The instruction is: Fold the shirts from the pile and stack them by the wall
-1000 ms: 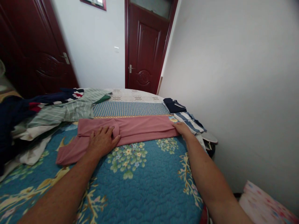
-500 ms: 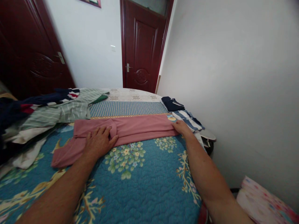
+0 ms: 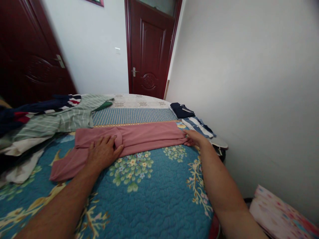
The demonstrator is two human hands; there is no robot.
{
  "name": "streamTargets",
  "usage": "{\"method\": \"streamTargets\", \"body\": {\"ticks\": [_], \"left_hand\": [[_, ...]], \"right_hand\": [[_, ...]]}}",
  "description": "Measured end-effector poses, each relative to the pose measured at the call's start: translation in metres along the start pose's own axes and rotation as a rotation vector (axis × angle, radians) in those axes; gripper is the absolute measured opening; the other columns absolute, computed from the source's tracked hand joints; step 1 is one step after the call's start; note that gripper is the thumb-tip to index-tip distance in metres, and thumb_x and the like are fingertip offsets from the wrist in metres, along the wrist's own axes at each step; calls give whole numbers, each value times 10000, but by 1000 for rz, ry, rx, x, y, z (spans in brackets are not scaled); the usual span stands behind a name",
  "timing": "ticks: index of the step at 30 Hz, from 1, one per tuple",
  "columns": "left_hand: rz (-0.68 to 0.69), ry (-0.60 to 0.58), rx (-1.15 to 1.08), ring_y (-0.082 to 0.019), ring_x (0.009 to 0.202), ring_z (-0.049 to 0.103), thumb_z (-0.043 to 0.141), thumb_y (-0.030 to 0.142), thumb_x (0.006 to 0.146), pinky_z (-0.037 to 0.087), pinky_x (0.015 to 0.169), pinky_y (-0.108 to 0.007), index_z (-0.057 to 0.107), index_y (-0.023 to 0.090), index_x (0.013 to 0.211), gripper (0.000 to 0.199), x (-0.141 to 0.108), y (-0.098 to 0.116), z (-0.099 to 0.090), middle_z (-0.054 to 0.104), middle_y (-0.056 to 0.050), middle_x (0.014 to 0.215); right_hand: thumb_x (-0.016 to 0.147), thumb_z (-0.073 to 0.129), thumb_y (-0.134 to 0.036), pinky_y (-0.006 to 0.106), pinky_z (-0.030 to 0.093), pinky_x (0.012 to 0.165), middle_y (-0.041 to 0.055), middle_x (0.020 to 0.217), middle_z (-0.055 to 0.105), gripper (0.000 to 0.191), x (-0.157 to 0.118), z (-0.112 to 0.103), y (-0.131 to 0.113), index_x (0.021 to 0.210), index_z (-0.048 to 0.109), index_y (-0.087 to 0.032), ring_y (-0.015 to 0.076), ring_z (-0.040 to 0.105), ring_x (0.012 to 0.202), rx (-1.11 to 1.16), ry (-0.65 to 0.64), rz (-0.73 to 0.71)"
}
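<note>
Reaching forward, we have the pink cloth (image 3: 152, 132) before us, lying in a long strip across the bed cover (image 3: 164, 189). Our left hand (image 3: 103, 151) rests flat on its left part, back upward, fingers slightly spread, thumb out to the right. Well apart, our right hand (image 3: 193, 137) bends its fingers at the right end; whether they pinch it, we cannot tell.

Head camera: single view, worn high, aimed forward and down over the bed (image 3: 154, 212).
Lens sat above the bed's near side, facing across it to the far door (image 3: 151, 53). Left forearm (image 3: 64, 202) and right forearm (image 3: 224, 179) entered from below, nearest the lens; pink garment (image 3: 152, 132) lay mid-frame, within arm's reach. Pale wall (image 3: 249, 83) filled the upper right.
</note>
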State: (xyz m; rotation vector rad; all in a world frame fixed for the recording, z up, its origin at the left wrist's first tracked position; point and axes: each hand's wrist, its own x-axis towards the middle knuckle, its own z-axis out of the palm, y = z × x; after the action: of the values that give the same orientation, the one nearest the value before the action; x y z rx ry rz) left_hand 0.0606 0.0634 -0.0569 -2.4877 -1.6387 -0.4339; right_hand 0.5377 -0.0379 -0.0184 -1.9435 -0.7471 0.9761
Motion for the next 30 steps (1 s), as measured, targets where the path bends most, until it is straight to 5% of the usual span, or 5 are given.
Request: {"method": "streamTargets", "body": {"ticks": [8,14,24,30], "left_hand": [[-8,-5,-6,-443,1528,409,383,663,990,323,1213,-644,537,150,1581,798,0,0,1,512,-193,1650],[-4,-4,-13,-453,1520,414,390,656,990,315,1207,-678,528,144,1586,798,1,-1,1,522,-201,1638],[-17,-9,-9,-438,1525,416,403,645,998,321,1204,-670,531,166,1580,765,-1,2,-3,510,-188,1651],[-27,-12,-3,-432,1503,441,424,622,1010,322,1198,-663,551,168,1564,727,-5,6,-9,541,-185,1622]], "right_hand": [[966,670,-356,276,580,655,59,872,771,246,4,8,-6,1155,704,-203,175,705,683,260,-53,-14],[890,733,-297,299,608,716,78,896,808,237,17,20,-1,1100,738,-188,212,750,793,399,-149,-157],[779,778,-258,287,587,654,61,1027,819,482,41,36,8,1258,750,-216,178,731,742,371,-15,-194],[729,760,-317,307,606,769,83,1132,822,496,43,37,16,1208,801,-198,214,761,902,218,30,-411]]}}
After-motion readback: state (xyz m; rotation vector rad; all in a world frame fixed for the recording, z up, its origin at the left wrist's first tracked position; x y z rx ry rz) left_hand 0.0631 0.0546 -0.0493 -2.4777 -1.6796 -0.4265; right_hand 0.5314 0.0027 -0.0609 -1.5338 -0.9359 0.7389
